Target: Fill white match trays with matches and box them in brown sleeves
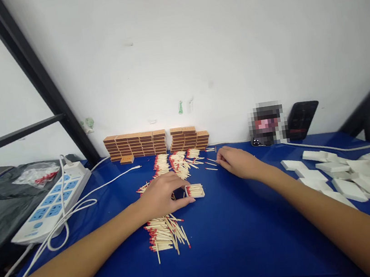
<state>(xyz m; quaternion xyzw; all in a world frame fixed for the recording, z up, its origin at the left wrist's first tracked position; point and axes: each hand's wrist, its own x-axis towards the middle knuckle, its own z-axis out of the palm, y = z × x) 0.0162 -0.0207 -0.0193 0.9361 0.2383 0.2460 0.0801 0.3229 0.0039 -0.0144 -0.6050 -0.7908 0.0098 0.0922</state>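
Note:
My left hand (167, 193) grips a small white matchbox tray (199, 195) by its left end, thumb and fingers on either side. Red-tipped matches lie side by side in the tray. My right hand (234, 161) is farther back, its fingers curled together at the table by a few loose matches (211, 168); whatever they pinch is hidden. Heaps of matches (180, 164) lie behind my left hand, which covers part of them. Another pile of matches (165, 233) spreads in front of it.
Stacked brown matchboxes (136, 145) line the wall, with one single box (127, 159) before them. White empty trays (346, 175) are heaped at the right. Two phones stand behind, including a black phone (302, 119). A power strip (51, 203) and white cables (87, 201) occupy the left.

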